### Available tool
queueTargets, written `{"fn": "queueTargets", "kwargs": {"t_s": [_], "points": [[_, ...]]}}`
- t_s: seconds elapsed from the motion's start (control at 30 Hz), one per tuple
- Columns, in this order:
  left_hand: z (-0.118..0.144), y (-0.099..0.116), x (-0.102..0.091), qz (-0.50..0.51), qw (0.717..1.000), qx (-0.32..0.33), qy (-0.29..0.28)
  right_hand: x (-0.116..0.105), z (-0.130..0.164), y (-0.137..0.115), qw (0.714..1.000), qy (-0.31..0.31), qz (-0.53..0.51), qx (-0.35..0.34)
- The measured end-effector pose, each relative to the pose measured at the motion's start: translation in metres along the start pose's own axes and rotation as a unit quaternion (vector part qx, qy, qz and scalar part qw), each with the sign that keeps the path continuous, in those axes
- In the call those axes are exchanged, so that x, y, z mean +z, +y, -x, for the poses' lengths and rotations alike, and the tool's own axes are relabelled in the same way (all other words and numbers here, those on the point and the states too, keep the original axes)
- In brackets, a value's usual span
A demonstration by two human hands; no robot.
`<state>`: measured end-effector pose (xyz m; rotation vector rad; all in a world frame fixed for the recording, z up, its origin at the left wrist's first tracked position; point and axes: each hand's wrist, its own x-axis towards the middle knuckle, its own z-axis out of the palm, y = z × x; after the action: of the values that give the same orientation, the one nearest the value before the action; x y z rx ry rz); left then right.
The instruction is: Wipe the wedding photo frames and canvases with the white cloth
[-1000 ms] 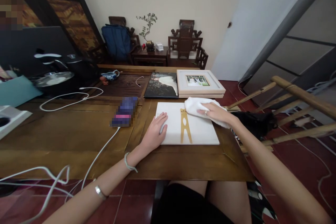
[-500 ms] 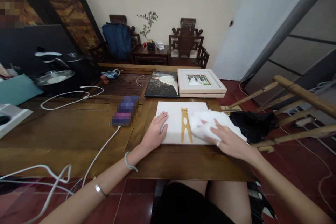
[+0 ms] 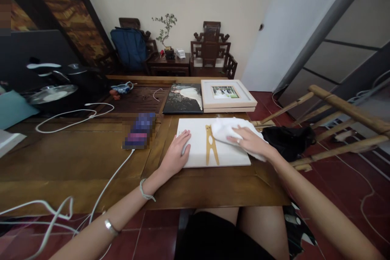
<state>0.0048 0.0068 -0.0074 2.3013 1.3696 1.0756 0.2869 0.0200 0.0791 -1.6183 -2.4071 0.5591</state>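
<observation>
A flat white panel, perhaps a book or canvas (image 3: 195, 158), lies at the table's near edge, with a tan long-legged cat figure (image 3: 209, 138) on its face. My left hand (image 3: 176, 152) rests on its left edge, fingers stretched out and holding nothing. On the upper right part of the panel my right hand (image 3: 248, 140) presses a bunched white cloth (image 3: 224, 128), its fingers bent over it. The cloth hides the panel's top right corner and trails past its right edge. Its underside cannot be seen.
Beyond the panel lie a dark wedding photo (image 3: 183, 99) and stacked light-wood frames (image 3: 228, 105). A phone (image 3: 139, 130) with a white cable is on the left. Farther left sit a lidded pot (image 3: 53, 97) and a kettle (image 3: 82, 79). A bamboo rack (image 3: 344, 107) stands at the right.
My right hand has slid the cloth away from me across the panel, uncovering its near right corner. My left hand stays in place. The whole view has shifted slightly to the right.
</observation>
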Motion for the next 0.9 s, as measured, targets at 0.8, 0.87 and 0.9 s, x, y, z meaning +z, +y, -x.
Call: {"fn": "queueTargets", "kwargs": {"t_s": [0.8, 0.87, 0.9], "points": [[0.0, -0.001, 0.0, -0.014, 1.0, 0.006, -0.008, 0.039, 0.032, -0.067, 0.98, -0.036, 0.015, -0.194], [0.0, -0.001, 0.0, -0.012, 1.0, 0.004, -0.007, 0.031, 0.001, -0.059, 0.985, -0.023, 0.011, -0.17], [0.0, -0.001, -0.001, -0.011, 1.0, 0.003, -0.006, 0.027, -0.015, -0.055, 0.987, -0.018, 0.011, -0.159]]}}
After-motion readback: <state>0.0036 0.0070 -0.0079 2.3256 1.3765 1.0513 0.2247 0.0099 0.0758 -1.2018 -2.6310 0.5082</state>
